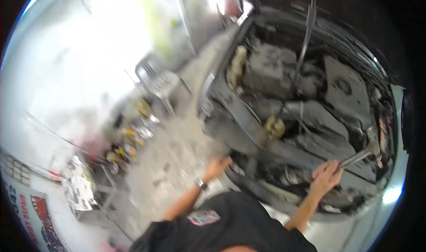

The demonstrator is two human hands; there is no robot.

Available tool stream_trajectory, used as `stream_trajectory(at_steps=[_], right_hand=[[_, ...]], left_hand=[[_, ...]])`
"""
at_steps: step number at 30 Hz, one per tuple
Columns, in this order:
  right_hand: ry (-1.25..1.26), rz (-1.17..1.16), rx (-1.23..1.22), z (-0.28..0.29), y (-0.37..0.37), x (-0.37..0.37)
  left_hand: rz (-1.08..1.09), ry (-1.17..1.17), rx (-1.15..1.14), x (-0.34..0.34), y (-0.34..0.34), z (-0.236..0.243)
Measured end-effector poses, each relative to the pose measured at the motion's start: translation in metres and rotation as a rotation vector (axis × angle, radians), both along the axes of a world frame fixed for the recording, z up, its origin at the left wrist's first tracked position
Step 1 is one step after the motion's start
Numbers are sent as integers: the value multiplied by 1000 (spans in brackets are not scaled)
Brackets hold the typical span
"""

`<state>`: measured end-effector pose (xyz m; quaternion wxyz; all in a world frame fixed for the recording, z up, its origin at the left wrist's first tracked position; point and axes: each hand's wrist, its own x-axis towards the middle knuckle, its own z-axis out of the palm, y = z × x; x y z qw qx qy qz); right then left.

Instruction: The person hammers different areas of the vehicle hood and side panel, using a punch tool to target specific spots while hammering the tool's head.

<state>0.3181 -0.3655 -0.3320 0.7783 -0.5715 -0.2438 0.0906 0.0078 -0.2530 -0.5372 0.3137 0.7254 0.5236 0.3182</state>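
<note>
My right hand (327,177) is closed round the handle of a hammer (356,158). The hammer's metal head lies to the right, over the front part of an open engine bay (284,85). At the front corner of the car, my left hand (217,167) has its fingers curled beside a dark opening in the bodywork. Blur hides whether it grips the edge there or some small thing. A dark watch sits on the left wrist. Between and beyond my hands, a yellowish round part (274,126) shows among the dusty engine parts.
A raised hood (355,16) hangs over the bay, with a thin prop rod (307,34) standing in it. On the left are a plastic chair (165,82), several bottles and cans (126,143) on the floor, and a small stand (79,185) covered with papers.
</note>
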Motion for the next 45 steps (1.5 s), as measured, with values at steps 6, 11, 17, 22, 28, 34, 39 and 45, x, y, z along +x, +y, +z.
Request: stream_trajectory(at_steps=[6, 11, 17, 22, 28, 34, 39, 45], right_hand=[[-34, 350, 28, -18, 31, 13], [191, 499, -89, -43, 63, 27], [210, 525, -210, -58, 77, 35], [143, 573, -521, -11, 66, 36], [40, 566, -383, -40, 56, 43], [125, 458, -162, -46, 50, 1], [-100, 604, 144, -29, 35, -54], [-341, 882, -222, -48, 0, -161]], left_hand=[[50, 262, -932, -102, -113, -226], [23, 572, -913, -185, -140, -278], [103, 552, -654, -210, -80, -231], [169, 554, -466, -225, -49, -166], [168, 555, -220, -262, 8, -102], [132, 423, -20, -282, 53, -73], [272, 35, -317, -180, -218, -229], [379, -264, -1414, -186, -302, -218]])
